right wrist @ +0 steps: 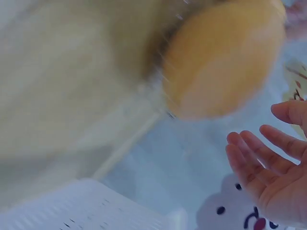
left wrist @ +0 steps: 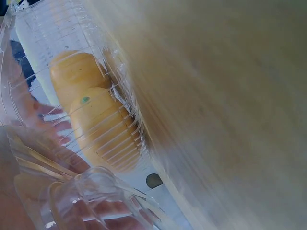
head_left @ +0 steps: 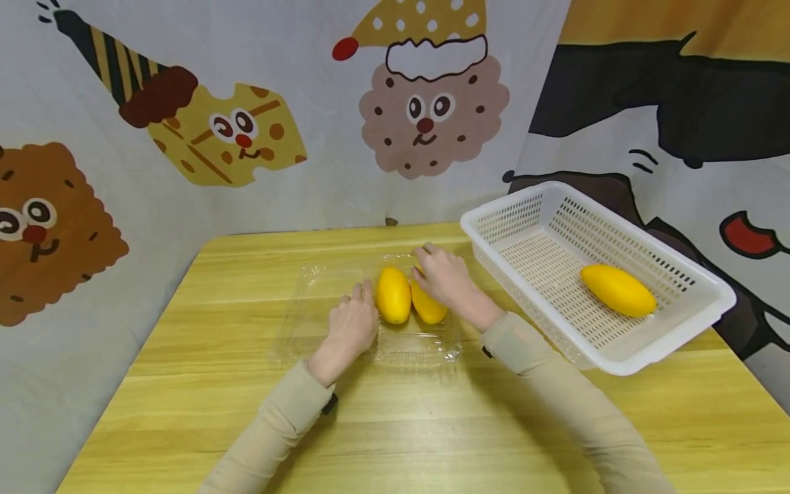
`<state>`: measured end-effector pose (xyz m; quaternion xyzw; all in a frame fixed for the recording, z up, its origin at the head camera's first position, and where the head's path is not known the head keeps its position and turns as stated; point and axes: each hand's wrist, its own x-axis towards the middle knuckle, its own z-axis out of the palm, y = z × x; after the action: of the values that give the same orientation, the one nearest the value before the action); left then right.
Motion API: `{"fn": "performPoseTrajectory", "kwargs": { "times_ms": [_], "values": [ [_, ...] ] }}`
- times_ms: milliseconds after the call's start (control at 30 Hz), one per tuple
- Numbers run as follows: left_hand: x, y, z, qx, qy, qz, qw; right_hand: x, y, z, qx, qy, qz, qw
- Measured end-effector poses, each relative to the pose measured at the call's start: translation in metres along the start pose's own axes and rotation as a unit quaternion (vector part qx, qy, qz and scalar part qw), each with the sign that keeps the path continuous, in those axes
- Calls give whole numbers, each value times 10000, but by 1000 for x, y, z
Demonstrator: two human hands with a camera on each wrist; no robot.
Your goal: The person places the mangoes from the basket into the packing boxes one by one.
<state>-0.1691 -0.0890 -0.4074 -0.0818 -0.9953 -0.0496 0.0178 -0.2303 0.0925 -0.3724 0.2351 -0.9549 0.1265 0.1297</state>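
A clear plastic clamshell box (head_left: 315, 302) lies opened out on the table. Two yellow mangoes sit side by side in its right half: the left mango (head_left: 393, 296) is in full view, and the right mango (head_left: 428, 302) is partly covered by my right hand (head_left: 446, 276). That hand is over the box's far right part; in the right wrist view its fingers (right wrist: 259, 163) are spread and loosely bent, apart from the mango (right wrist: 223, 62). My left hand (head_left: 354, 321) holds the box near its middle fold, with plastic between thumb and fingers in the left wrist view.
A white perforated plastic basket (head_left: 555, 326) stands at the right of the wooden table (head_left: 395, 425), with one more mango (head_left: 618, 290) inside it. Behind the table hangs a cloth (head_left: 333, 192) printed with cartoon figures.
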Motion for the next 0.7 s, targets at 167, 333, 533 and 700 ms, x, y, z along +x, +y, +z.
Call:
{"fn": "performPoseTrajectory", "kwargs": {
  "times_ms": [167,333,533,700],
  "values": [
    [0,-1,1,25,50,-13,10000,13,-2,-24,9,380,-149,9992],
    [0,-1,1,35,38,-20,10000,25,2,-52,173,634,-128,9978],
    [0,0,-1,71,-21,-20,10000,31,22,-82,90,491,378,9980],
    [0,0,-1,74,22,-13,10000,27,50,-102,-46,-517,957,9941]
  ]
}}
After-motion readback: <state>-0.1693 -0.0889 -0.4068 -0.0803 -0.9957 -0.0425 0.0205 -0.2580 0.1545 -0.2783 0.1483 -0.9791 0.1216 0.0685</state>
